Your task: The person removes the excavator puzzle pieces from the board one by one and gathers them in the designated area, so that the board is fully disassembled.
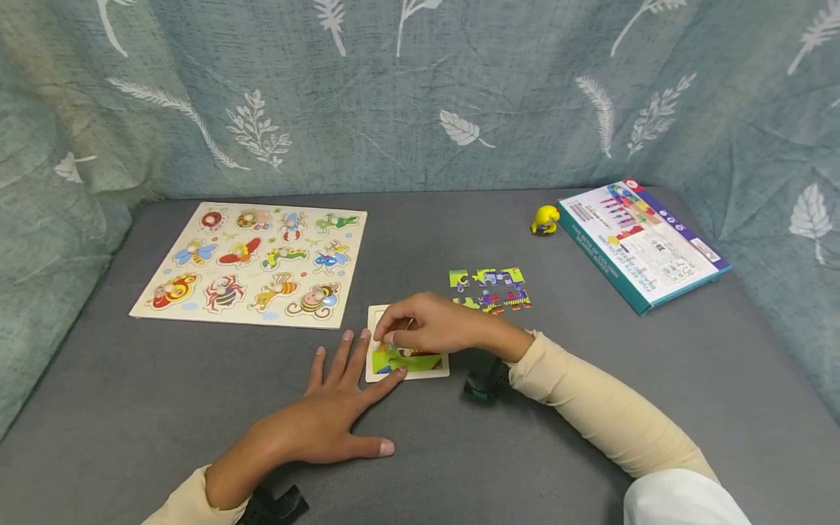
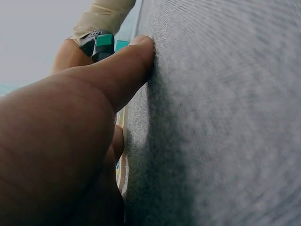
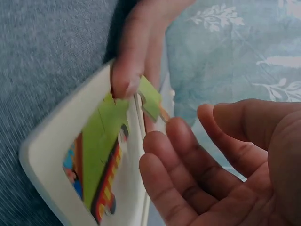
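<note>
A small jigsaw tray (image 1: 444, 368) with a pale rim lies on the grey tabletop, partly filled with green pieces and a red-yellow vehicle picture. My left hand (image 1: 328, 415) is spread flat beside it, its index fingertip on the lower green part. Over the tray's upper left is my right hand (image 1: 433, 324), fingers bent loosely. In the right wrist view, a green jigsaw piece (image 3: 151, 100) stands tilted at the tray, close to the right fingertips (image 3: 178, 128); thumb and index finger are apart from it. The left wrist view shows mostly the left thumb (image 2: 127, 66) on the cloth.
Several loose purple-green jigsaw pieces (image 1: 488, 277) lie just beyond the right wrist. A large insect puzzle board (image 1: 308, 273) is at the back left. At the back right stand a yellow toy (image 1: 546, 219) and a flat teal-edged box (image 1: 646, 248). A patterned curtain (image 1: 407, 95) hangs behind.
</note>
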`<state>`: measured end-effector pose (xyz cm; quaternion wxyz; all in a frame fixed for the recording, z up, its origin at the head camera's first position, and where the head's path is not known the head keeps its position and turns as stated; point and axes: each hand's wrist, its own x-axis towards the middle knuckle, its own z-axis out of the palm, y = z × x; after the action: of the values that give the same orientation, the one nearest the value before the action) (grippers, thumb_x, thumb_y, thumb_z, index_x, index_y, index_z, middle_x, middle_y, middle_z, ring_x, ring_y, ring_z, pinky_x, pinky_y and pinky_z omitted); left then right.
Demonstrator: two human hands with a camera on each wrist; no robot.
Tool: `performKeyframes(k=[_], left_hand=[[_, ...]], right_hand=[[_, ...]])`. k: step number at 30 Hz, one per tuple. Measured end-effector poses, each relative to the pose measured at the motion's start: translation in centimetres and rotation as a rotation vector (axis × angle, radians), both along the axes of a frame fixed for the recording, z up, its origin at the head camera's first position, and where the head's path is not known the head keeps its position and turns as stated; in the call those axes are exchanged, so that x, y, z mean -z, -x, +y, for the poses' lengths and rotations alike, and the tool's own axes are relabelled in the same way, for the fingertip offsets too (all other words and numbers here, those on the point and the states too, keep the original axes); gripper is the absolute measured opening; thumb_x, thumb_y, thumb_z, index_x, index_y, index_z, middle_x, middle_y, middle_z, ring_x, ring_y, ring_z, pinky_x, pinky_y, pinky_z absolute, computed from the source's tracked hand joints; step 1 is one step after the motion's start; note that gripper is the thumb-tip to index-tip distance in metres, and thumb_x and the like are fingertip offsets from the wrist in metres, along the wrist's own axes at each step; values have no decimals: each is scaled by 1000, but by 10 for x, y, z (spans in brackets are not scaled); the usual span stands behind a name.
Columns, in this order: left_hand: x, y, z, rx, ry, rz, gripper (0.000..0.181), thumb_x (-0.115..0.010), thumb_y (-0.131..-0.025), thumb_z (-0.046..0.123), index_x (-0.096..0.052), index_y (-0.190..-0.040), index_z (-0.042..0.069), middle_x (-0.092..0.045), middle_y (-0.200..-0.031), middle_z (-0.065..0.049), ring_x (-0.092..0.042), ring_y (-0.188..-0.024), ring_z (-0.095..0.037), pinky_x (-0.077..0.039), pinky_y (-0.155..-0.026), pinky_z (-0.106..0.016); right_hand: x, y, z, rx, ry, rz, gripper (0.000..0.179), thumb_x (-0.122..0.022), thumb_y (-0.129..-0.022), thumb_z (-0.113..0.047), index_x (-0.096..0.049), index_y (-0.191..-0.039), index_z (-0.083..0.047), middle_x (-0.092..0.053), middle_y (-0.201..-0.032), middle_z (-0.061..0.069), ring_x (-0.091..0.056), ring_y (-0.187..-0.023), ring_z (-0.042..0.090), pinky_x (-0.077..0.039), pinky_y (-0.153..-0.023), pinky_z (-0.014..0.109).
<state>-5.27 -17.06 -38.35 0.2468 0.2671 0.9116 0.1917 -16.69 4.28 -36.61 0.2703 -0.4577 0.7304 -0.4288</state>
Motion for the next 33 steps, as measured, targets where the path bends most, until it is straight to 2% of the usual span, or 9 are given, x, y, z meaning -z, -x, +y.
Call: performKeyframes(k=[5,11,16,20,27,33], left_hand=[[1,1,0,0,8,6,90,-53,-81,76,-25,-155,33,21,-158,-16,29,-139,-34,15,-103,-66],[0,1,0,2,-4,0,89,-54,-81,75,-27,-155,32,21,-158,-16,29,-139,-36,15,-102,-67],[0,0,0,7,-9,7,89,-54,-81,76,-27,-155,32,21,-158,-15,29,-139,-36,15,-102,-67],[0,0,0,5,-5,8,89,-54,-81,76,-28,-154,32,20,-159,-15,28,-140,-37,15,-102,-67],[0,0,0,3,3,14,89,-54,-81,76,-28,-154,32,20,-158,-16,29,-139,-36,15,-103,-67],[1,-1,0,6,-4,31,89,-54,-82,75,-27,-155,32,21,-158,-15,29,-140,-35,15,-103,-66]], right_hand=[[3,-1,-1,-1,28,-36,17,-55,-97,-2,-68,-109,1,-67,-101,5,-64,-89,13,-51,-80,27],[4,-3,-8,-3,30,-12,16,-58,-96,0,-68,-108,1,-65,-103,5,-63,-90,9,-51,-80,26],[4,-4,-10,-8,26,-25,16,-59,-95,1,-67,-108,1,-65,-106,8,-64,-86,10,-52,-77,26],[4,-4,-12,-16,7,-28,14,-60,-94,1,-68,-106,1,-67,-101,7,-63,-85,8,-52,-77,25],[6,-4,-13,-19,-26,30,12,-62,-93,1,-70,-102,-2,-68,-92,0,-61,-83,4,-51,-77,23],[6,-6,-14,-26,-63,83,12,-65,-90,0,-70,-101,-3,-66,-87,-2,-59,-78,4,-50,-72,21]])
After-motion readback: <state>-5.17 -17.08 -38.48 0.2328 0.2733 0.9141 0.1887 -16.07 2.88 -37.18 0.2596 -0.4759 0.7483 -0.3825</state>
